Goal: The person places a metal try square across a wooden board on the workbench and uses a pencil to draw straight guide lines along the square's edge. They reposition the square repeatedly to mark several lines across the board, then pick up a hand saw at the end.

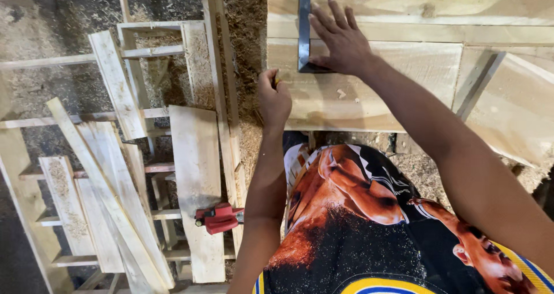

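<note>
- Right hand (341,38) flat, fingers spread, pinning steel square (304,25) to plank (375,92) so it can't slip.
- Left hand (273,100) at seven o'clock, curled around pencil (277,81), poised beside the blade.

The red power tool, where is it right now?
In the head view, the red power tool lies lower left on the stacked planks, beside the left forearm.
</note>
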`<state>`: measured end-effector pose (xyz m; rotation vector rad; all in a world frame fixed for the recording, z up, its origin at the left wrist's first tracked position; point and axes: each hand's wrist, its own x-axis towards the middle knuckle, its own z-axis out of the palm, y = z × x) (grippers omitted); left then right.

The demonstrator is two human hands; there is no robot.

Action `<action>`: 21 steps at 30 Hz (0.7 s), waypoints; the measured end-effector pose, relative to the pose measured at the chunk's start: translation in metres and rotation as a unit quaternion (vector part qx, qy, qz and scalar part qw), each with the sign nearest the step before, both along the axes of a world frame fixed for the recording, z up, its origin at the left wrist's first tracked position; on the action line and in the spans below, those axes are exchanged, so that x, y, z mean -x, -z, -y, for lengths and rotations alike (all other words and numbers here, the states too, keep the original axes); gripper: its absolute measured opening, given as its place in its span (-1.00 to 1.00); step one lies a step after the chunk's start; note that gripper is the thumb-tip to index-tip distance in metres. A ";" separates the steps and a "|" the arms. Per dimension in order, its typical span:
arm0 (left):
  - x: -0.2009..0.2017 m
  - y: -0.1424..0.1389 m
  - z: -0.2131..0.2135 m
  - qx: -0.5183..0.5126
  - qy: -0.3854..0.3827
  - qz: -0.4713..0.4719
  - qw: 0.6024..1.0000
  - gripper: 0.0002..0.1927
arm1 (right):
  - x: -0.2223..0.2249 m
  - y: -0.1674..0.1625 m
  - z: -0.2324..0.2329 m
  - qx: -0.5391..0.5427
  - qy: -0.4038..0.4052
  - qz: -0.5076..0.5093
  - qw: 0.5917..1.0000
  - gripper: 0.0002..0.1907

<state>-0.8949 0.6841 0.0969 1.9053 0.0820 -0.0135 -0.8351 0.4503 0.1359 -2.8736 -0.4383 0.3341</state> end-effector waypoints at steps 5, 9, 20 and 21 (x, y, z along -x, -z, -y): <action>-0.003 -0.014 -0.010 0.066 -0.023 -0.194 0.978 -0.56 | -0.018 -0.002 -0.010 0.044 -0.030 -0.024 0.998 0.04; -0.008 -0.013 -0.008 -0.032 0.008 -0.039 0.999 -0.57 | -0.019 0.000 -0.013 0.027 -0.025 -0.022 0.999 0.03; -0.098 -0.036 0.048 -0.239 0.059 0.039 0.968 -0.85 | -0.015 -0.008 -0.013 -0.074 -0.008 -0.032 0.997 0.00; -0.104 -0.038 0.052 -0.249 0.057 0.070 0.964 -0.86 | -0.015 -0.008 -0.013 -0.075 -0.006 -0.030 0.997 0.00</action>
